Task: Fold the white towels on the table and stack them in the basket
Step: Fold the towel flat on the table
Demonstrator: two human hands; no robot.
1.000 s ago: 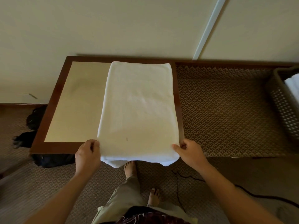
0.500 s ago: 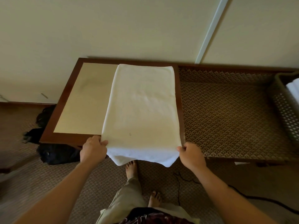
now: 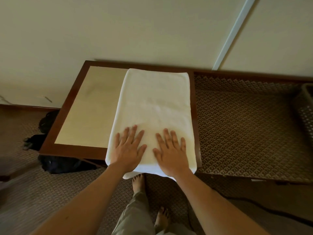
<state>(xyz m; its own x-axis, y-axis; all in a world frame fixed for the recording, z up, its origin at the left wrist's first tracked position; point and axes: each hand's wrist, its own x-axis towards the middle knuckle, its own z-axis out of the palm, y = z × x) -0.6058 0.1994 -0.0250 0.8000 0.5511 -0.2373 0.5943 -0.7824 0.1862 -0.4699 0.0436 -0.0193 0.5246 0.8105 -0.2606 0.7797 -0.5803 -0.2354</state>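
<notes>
Head view, looking down. Left hand point(image 3: 129, 149) and right hand point(image 3: 171, 150) both flat, fingers straight and spread, palms pressing side by side on the near end of a white towel point(image 3: 155, 106). Neither grips anything.

Towel is folded into a long panel running from the near edge of the surface point(image 3: 94, 107) to its far edge by the wall. Near end overhangs the edge slightly, with layered folds showing beneath the wrists. It lies along the right side of the pale inlaid top; the left side is bare.

Handling, as a judgement: terry cloth, soft and limp, light for its bulk, not slippery or fragile. It will sag and slump if lifted from one point. Best taken at the two near corners, pinching all layers together, then carried over to the far end for the next fold.

Basket point(image 3: 304, 107) sits at far right on the patterned carpet point(image 3: 245, 124), well apart from the towel; only its woven wall shows, contents cannot be told. Dark bag, possibly, point(image 3: 57, 164) lies under the surface's left corner.
</notes>
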